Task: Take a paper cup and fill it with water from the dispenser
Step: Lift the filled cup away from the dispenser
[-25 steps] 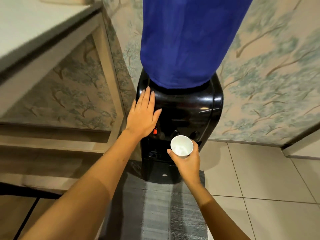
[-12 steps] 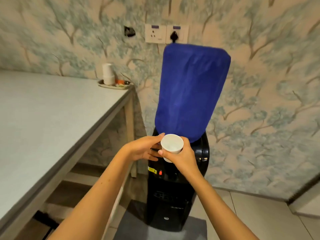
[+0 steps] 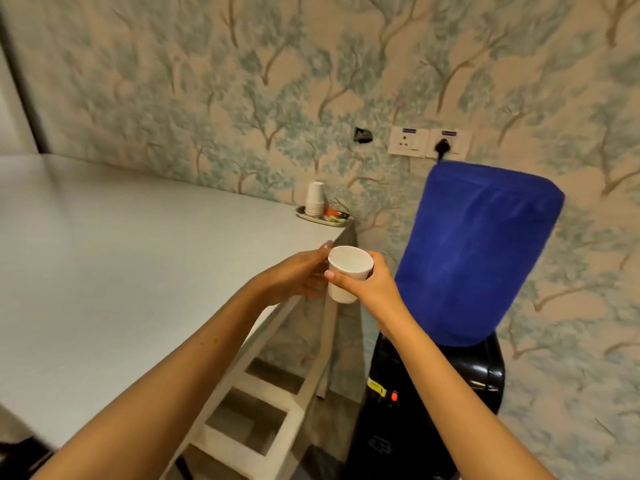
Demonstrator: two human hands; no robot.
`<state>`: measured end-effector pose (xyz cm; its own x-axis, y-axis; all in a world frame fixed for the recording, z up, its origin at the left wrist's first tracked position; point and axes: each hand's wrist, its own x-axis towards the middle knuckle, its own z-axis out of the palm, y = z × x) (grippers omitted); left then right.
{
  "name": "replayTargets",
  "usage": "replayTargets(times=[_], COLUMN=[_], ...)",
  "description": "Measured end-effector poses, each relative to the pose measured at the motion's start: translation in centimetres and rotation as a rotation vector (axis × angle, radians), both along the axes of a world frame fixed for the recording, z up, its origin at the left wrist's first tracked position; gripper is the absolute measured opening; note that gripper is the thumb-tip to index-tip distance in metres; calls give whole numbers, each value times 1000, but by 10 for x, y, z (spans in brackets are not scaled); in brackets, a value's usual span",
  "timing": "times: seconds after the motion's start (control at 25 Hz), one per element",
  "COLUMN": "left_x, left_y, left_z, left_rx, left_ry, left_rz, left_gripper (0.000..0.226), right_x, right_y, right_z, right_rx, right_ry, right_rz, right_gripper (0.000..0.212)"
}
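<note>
A white paper cup [image 3: 346, 277] is held upright in front of me, above the table's right edge. My right hand [image 3: 372, 289] is wrapped around its side. My left hand [image 3: 298, 275] touches the cup's left side with fingers curved along it. The cup's inside is hard to see, so I cannot tell whether it holds water. The black water dispenser [image 3: 450, 382] stands low at the right, its bottle under a blue cover [image 3: 478, 251]. Its taps are hidden from this angle.
A long pale table [image 3: 121, 271] fills the left, its corner near the dispenser. On its far corner a tray [image 3: 323, 218] carries a stack of paper cups [image 3: 314, 199]. Wall sockets [image 3: 427, 142] sit above the blue cover, one with a plug in it.
The cup has risen from the dispenser's taps to chest height and moved left toward the table. My left hand left the dispenser's top and came to the cup. The view has tilted up.
</note>
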<state>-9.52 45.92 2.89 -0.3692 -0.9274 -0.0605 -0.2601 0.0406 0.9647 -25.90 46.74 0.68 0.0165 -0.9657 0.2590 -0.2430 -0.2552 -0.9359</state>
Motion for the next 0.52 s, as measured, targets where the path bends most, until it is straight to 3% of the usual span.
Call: replayTargets(times=[0.52], left_x=[156], left_y=[-68], left_z=[-30], left_rx=[-53], left_ry=[27], left_rz=[180], left_gripper=[57], right_x=[172], right_y=[-75], right_z=[-25], right_rx=[38], right_ry=[-55], right_rz=[-29], right_gripper=[76])
